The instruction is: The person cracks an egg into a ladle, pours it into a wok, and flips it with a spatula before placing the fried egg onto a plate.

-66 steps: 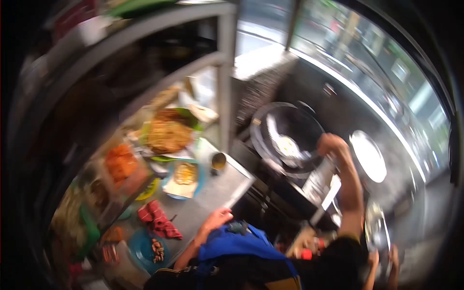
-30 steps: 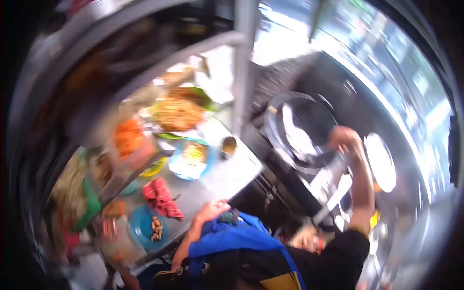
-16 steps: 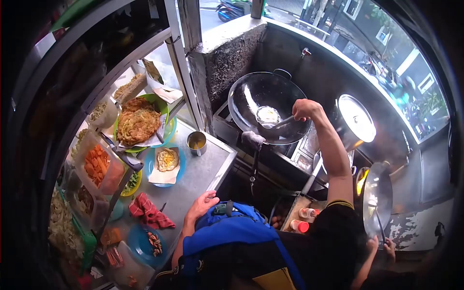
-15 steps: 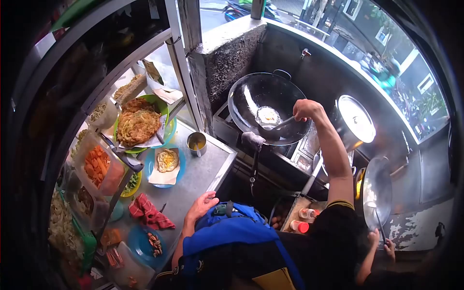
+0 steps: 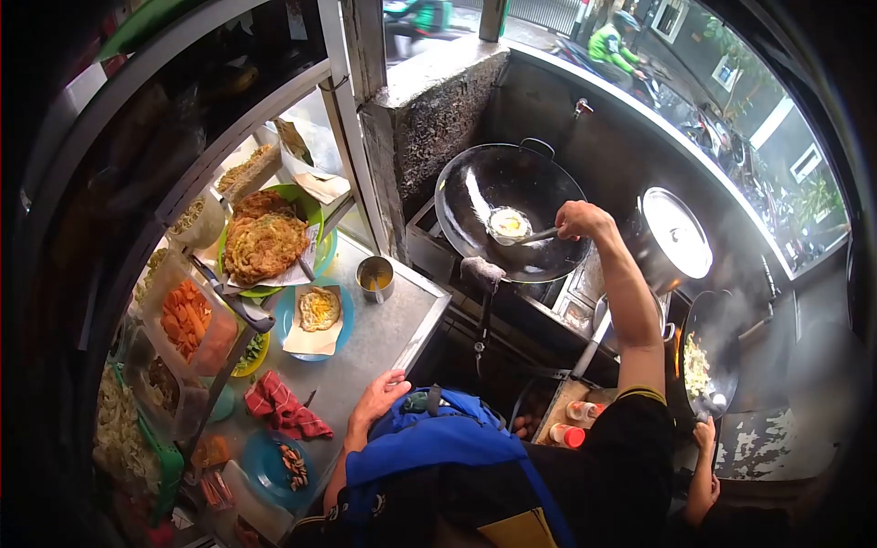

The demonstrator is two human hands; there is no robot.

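My right hand (image 5: 585, 220) is closed around the handle of a spatula (image 5: 539, 236). The spatula's end is at a fried egg (image 5: 509, 222), with a white rim and yellow middle, in the dark wok (image 5: 470, 187). My left hand (image 5: 380, 396) is at the edge of the metal counter (image 5: 388, 315), fingers stretched out and nothing visible in them, beside a blue bag (image 5: 448, 429) worn at my front. Another fried egg (image 5: 319, 309) lies on paper over a blue plate (image 5: 286, 313). A metal cup (image 5: 375, 279) with yellow liquid stands nearby.
Fried omelettes (image 5: 265, 237) fill a green bowl at left, above tubs of carrots (image 5: 186, 315) and a red cloth (image 5: 285, 405). A lidded pot (image 5: 674, 239) stands right of the wok. Another person's hand (image 5: 704, 434) is at a steaming second wok (image 5: 722, 342).
My right hand has shifted slightly lower, still holding the spatula at the egg. The other person's wok is now tilted differently, showing its food. A rider in green has come into view outside.
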